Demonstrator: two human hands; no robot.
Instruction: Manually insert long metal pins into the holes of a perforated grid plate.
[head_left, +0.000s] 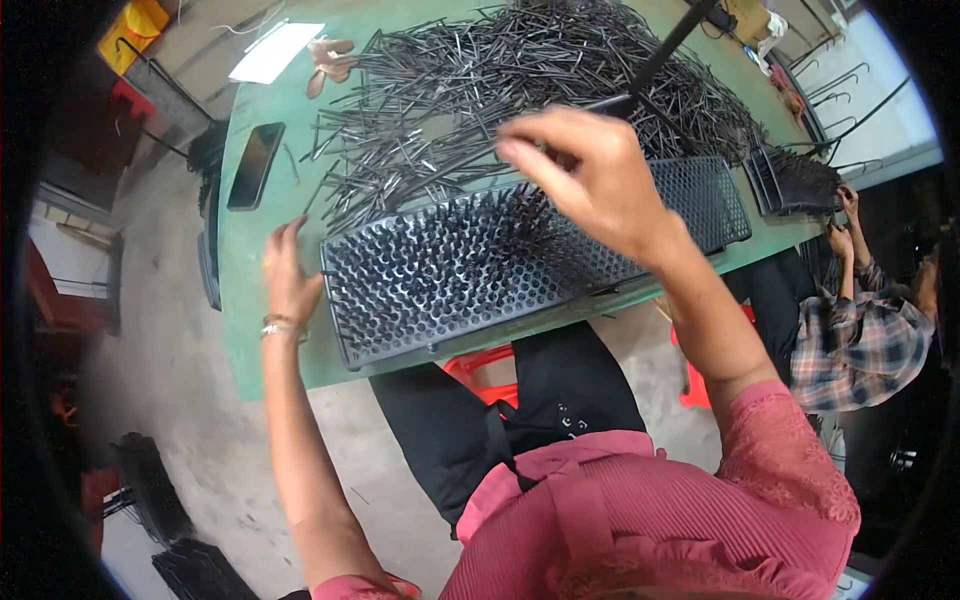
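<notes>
Big stuff first: there's a green flat-topped surface (245, 340), and across its far side sprawls a loose heap of thin, glossy black rods (560, 60). The heap looks like a tangle, so I'd guess grabbing a clump drags its neighbours along.

In front of that sits a long, rectangular black plastic-looking tray (712, 200) full of round holes, set at a slant along the near edge. My read: stiff, not fragile, bulkier than it is heavy, best held by the rims at both ends. Its left part is crowded with upright black rods (430, 255), so tipping it would be a bad idea.

A single rod looks light, stiff and a bit slick; I'd take it near one end.

As for the fingers: the bare left hand (287, 275) has them loosely spread with nothing between, thumb right by the tray's left end (touching or not, can't tell). The bare right hand (600, 180) is above the tray, index and thumb curled toward each other near the heap's front. Too blurry to say if they're pinching a rod.
</notes>
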